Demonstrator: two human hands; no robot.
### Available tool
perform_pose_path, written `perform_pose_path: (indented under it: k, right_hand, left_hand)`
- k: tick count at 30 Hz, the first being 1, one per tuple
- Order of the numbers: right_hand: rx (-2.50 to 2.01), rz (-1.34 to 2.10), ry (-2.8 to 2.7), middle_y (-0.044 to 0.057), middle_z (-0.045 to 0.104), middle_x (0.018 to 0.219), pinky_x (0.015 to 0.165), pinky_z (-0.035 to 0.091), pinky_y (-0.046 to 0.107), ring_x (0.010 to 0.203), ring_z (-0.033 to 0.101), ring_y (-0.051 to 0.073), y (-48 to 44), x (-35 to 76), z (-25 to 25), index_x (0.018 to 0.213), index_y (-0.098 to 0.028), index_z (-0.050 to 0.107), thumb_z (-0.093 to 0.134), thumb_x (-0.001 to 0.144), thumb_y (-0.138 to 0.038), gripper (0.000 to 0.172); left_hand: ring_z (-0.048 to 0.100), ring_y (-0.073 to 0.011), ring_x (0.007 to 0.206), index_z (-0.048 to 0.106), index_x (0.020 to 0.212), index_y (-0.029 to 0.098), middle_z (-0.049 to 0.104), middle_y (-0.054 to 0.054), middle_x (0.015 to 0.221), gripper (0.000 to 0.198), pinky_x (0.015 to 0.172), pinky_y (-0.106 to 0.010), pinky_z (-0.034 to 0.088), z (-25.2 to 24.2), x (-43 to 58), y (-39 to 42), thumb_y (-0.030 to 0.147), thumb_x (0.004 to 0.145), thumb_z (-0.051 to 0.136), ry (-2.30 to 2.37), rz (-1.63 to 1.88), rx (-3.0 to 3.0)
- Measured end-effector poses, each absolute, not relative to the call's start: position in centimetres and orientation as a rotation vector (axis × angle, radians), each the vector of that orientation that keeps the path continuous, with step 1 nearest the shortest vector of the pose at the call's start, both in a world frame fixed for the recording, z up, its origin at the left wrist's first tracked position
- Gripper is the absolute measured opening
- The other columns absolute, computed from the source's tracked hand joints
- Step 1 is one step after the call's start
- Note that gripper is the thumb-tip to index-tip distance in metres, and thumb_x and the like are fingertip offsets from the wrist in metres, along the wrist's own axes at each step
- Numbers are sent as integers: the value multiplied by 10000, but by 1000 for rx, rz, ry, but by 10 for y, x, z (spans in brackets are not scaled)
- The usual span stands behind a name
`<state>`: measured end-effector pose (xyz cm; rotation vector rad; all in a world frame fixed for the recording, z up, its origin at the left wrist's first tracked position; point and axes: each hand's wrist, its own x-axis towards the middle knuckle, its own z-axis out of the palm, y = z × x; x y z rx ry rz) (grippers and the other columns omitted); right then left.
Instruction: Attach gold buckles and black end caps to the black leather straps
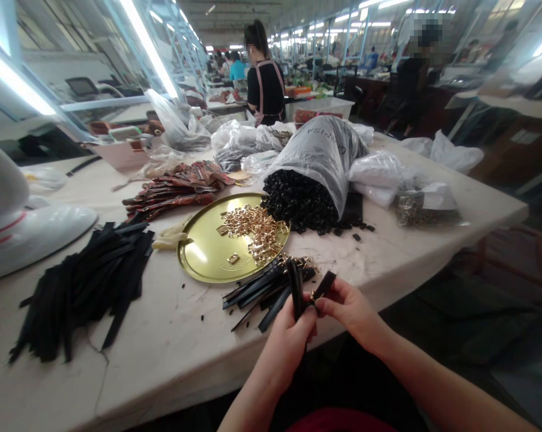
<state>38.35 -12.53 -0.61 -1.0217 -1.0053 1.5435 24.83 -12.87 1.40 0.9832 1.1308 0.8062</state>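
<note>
Close to the table's front edge, my left hand is closed around a black strap that stands up from the fist. My right hand pinches the end of another black strip, with a small gold piece of hardware between the two hands. The fingertips of both hands meet there, and exactly how the strap passes through the gold piece is hidden. Just beyond lies a pile of black straps, some with gold fittings at their ends. A gold tray behind it holds many loose gold buckles.
A grey plastic bag spills small black pieces beside the tray. Black strips lie at left near a white machine. Patterned reddish pieces and clear bags sit farther back. A person stands beyond the table.
</note>
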Motion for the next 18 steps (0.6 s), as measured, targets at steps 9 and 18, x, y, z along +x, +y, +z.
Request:
perform_pose_path:
  k: [9,18]
  right_hand:
    - [-1185,1151,-1365,10,518,717,652,379,272,700,475,144,-141,398,2,642,-179,602,597,768,-355,216]
    - [-989,1738,-813,-34,484,581,510,304,216,521,388,80,-147,400,-1,727,-155,598,649,717,-351,202]
  left_hand:
    - [405,-69,459,537,780,160,545,24,605,257,437,-185,318,11,255,-139,396,707,609,1137,799,1004]
    - [420,-73,437,551,756,158,516,46,543,217,431,-187,325,18,260,-148,348,689,632,1137,777,1083]
